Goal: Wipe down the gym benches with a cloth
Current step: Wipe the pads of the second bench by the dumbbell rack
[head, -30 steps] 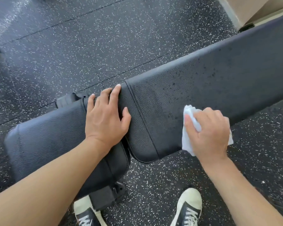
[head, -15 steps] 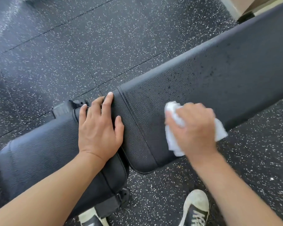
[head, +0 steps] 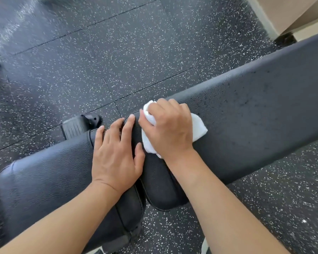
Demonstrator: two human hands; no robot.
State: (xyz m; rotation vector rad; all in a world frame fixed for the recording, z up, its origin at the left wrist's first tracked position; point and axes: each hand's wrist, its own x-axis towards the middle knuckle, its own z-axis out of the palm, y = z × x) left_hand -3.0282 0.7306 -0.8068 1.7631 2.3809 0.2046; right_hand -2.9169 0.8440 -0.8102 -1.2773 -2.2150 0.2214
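Wiping: right hand [head: 168, 128] bunches soft, limp cloth [head: 198, 130] on bench pad [head: 255, 114]; left hand [head: 116, 158] flat, bracing.

Speckled black rubber floor [head: 136, 52], beige wall base [head: 283, 13] at far right.

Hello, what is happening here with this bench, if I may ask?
A person is wiping a black padded gym bench with a white cloth. The right hand grips the bunched cloth and presses it on the long back pad, near the end that meets the seat pad. The left hand lies flat across the gap between the two pads, fingers spread. Dark specks show on the long pad further to the right.
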